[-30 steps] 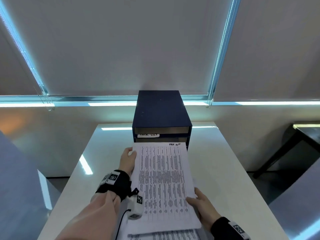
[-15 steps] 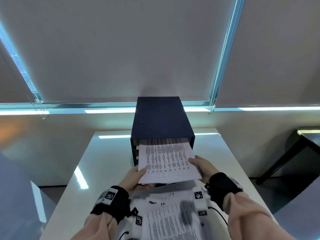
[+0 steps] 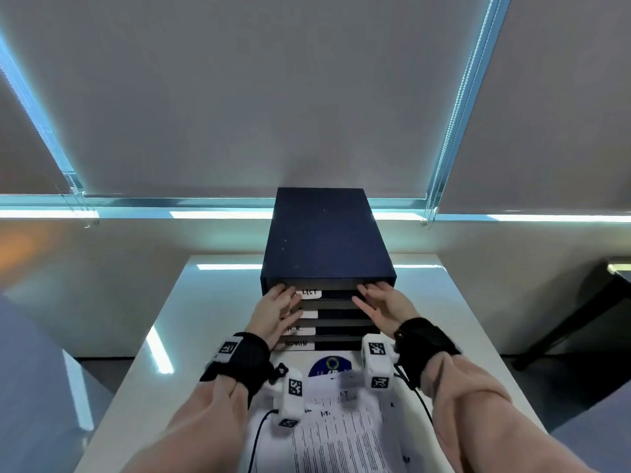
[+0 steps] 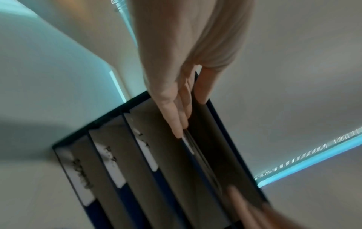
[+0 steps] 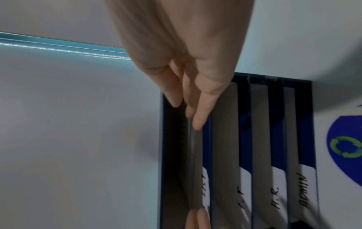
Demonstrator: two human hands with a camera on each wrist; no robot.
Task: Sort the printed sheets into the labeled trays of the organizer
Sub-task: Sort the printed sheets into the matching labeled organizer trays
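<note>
A dark blue organizer [image 3: 327, 240] stands at the far middle of the white table [image 3: 211, 319]. Its stacked trays carry white labels: LIST [image 3: 309, 293] on top, then I.T [image 5: 242, 199], H.R. [image 5: 275, 199] and ADMIN [image 5: 302, 190]. My left hand [image 3: 285, 295] and right hand [image 3: 367, 295] both lie with straight fingers against the front of the top tray, left and right of its label. Thin sheet edges [image 5: 190, 155] show inside that top slot. In the left wrist view my fingertips [image 4: 178, 133] touch the tray lip. A loose pile of printed sheets [image 3: 341, 428] lies between my forearms.
The top sheet of the pile nearest the organizer bears a blue and green round logo [image 5: 344, 147]. A dark side table [image 3: 597, 302] stands off to the right. Closed blinds with bead cords [image 3: 440, 165] hang behind the organizer.
The sheet I held in both hands has slid into the top tray and out of my grip. Both hands have moved forward to the tray's front with flat fingers.
</note>
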